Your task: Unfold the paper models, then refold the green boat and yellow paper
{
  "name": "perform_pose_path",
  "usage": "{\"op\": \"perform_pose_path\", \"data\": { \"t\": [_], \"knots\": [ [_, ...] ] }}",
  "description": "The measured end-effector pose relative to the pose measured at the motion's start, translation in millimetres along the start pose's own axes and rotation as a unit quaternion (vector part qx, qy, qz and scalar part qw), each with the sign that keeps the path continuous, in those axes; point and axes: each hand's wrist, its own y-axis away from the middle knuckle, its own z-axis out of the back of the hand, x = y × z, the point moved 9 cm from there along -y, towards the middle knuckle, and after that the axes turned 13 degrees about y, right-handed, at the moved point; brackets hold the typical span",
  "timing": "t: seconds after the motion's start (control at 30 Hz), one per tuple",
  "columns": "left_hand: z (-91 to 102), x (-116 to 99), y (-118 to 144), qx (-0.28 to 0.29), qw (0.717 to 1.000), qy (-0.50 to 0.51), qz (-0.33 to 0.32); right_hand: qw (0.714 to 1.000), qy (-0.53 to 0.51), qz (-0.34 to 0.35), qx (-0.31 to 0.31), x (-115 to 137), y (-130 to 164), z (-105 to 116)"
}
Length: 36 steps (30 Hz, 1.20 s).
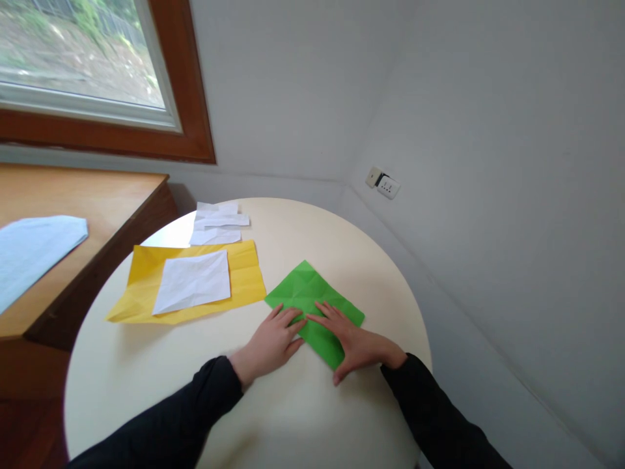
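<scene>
A creased sheet of green paper [305, 286] lies on the round cream table [293, 417], turned so that one corner points away from me. My left hand [273, 342] rests along its near left edge, fingers stretched out over the paper. On its right half lies my right hand [351, 342], with fingers spread and the thumb apart, reaching past the near corner. The fingertips of both hands come close together near the sheet's middle. Parts of the paper under the hands are hidden.
Left of the green sheet lies creased yellow paper [247, 270] with a white sheet [193, 283] on it. Behind are white paper pieces [215, 234]. A wooden desk [112, 195] holding light blue folded material [39, 251] stands left. Walls with a socket [388, 187] rise beyond the table.
</scene>
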Motion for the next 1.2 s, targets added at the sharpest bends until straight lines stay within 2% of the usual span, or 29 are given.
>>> {"op": "perform_pose_path", "data": {
  "t": [0.23,0.4,0.63,0.83,1.0,1.2],
  "knots": [
    [-4.1,-1,13,0.01,0.999,-0.054,0.003,0.998,-0.01,0.043,0.041,2,-1,-8],
    [-4.3,-8,26,0.023,0.999,-0.046,-0.004,0.995,-0.07,0.064,0.031,0,8,5],
    [-2.8,-13,34,0.035,0.999,-0.021,-0.005,0.98,-0.181,0.081,0.01,-15,14,20],
    [-6.5,-10,33,0.049,0.999,-0.025,0.0,0.97,-0.223,0.063,-0.07,-28,7,24],
    [-7.4,-10,33,0.052,0.998,-0.024,0.001,0.958,-0.25,-0.025,-0.138,-43,6,26],
    [-7.1,-11,33,0.047,0.999,-0.016,0.001,0.946,-0.198,-0.09,-0.24,-56,10,32]
  ]
}}
